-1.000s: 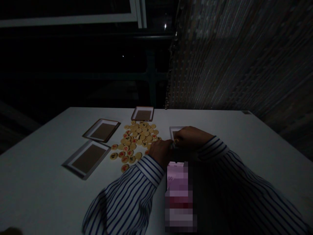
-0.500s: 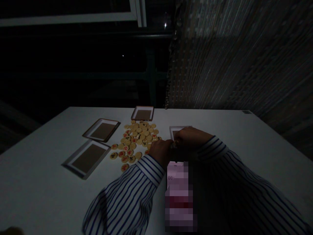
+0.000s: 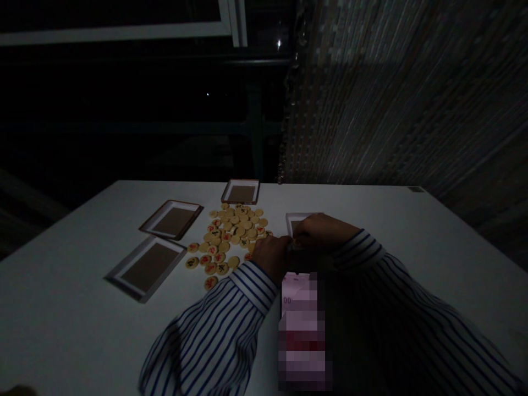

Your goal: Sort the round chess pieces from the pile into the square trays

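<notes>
My left hand [image 3: 270,254] is closed just right of a pile of round wooden xiangqi pieces [image 3: 243,223], its fingertips turned away from me. Beside it, my right hand [image 3: 324,232] is closed too, with its fingers curled down. The two hands nearly meet, and whatever they pinch between them is dark and too small to name. Below the hands lies a pink printed sheet [image 3: 299,294] showing "00", blurred over in its lower part. An open shallow box [image 3: 303,215] sits partly hidden behind my right hand.
Two shallow boxes, one brown-rimmed [image 3: 145,225] and one pale [image 3: 119,285], lie left of the pieces. Another box [image 3: 240,180] stands at the far side of the white table [image 3: 74,319]. A strand curtain [image 3: 363,110] hangs beyond the table at the right.
My right hand's fingers have shifted slightly near the left fingertips. Both arms, the pieces and the boxes stay in place.
</notes>
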